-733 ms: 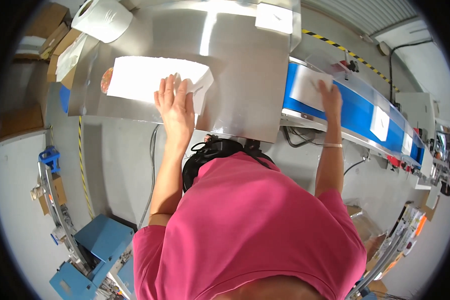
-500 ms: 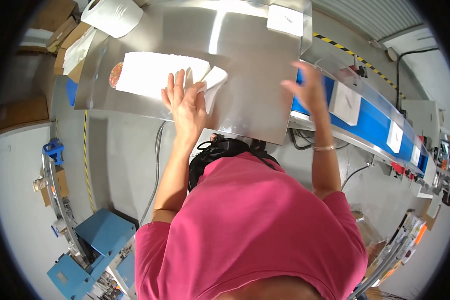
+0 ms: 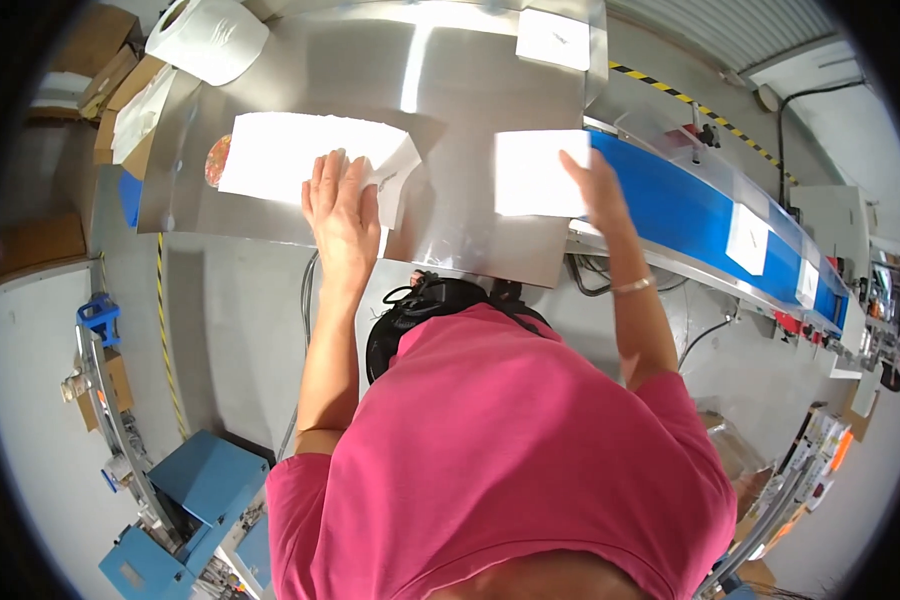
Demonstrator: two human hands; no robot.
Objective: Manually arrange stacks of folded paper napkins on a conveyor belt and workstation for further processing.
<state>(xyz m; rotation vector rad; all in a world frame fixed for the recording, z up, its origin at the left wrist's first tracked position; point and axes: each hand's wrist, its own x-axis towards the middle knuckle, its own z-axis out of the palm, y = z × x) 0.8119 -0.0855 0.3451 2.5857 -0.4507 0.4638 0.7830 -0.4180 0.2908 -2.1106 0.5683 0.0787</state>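
White sheet (image 3: 535, 175) at right hand (image 3: 602, 190), papers (image 3: 270, 155) under left hand (image 3: 344, 220)

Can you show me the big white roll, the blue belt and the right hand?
White roll (image 3: 212, 46), head view: its curved side.
Blue belt (image 3: 675, 198), head view: a bare stretch.
Right hand (image 3: 597, 187), head view: middle of the hand.

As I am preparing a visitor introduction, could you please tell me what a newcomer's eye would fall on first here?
Probably the bright pink shirt, filling the lower middle of the view. Next, the blue conveyor belt slants down the right side, beside the shiny metal table. There, the left hand lies on a long white stack, while the right hand holds a white square near the belt.
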